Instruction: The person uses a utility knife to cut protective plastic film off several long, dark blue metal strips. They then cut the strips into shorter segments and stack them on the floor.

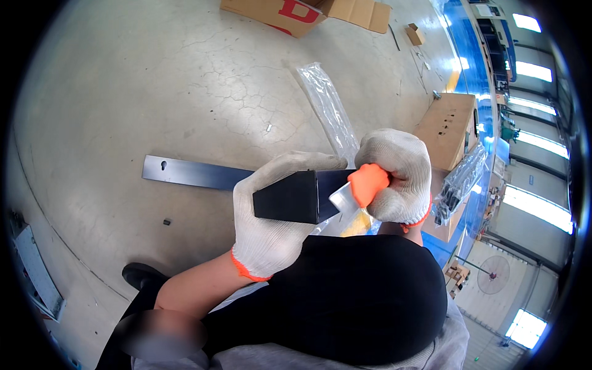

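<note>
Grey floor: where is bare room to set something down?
Widest free patch: between open carton, clear plastic sleeve and dark bar, with only small scraps. Smaller: between bar and black shoe, around one dark bit. Crowded: right side, where brown box and bagged parts sit together.

We find a workshop or factory hall. Left of the large brown carton [447,126] lies bare, cracked concrete floor [154,92]; just beyond the carton, blue-coated floor [476,80]. Farther beyond stands a wall [536,176] with bright windows [538,208]. We also note, up and left of that carton, an opened box [265,15] and, below it, a large round fan [494,275].
</note>
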`<action>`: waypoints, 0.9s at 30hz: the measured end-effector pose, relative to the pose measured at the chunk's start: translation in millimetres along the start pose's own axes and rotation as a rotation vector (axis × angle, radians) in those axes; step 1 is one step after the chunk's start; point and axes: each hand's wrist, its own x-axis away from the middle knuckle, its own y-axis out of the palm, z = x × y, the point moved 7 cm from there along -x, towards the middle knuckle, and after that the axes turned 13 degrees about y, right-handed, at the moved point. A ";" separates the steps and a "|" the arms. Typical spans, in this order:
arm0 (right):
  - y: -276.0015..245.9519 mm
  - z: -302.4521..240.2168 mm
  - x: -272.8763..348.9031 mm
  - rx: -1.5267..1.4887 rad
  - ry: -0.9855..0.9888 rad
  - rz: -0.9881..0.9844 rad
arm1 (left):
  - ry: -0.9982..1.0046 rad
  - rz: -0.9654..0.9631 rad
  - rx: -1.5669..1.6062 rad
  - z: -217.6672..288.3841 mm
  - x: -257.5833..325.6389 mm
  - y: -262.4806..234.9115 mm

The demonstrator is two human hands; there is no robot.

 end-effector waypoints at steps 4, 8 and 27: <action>1.0 -0.1 -0.7 0.092 0.025 -0.033 | 0.033 -0.092 -0.059 0.3 -5.4 -0.6; -3.1 -3.4 -3.3 0.197 0.067 -0.076 | 0.020 0.001 0.100 1.9 -4.5 2.5; -11.9 -18.4 6.8 0.260 -0.024 0.020 | 0.112 -0.085 -0.068 7.0 -11.0 2.0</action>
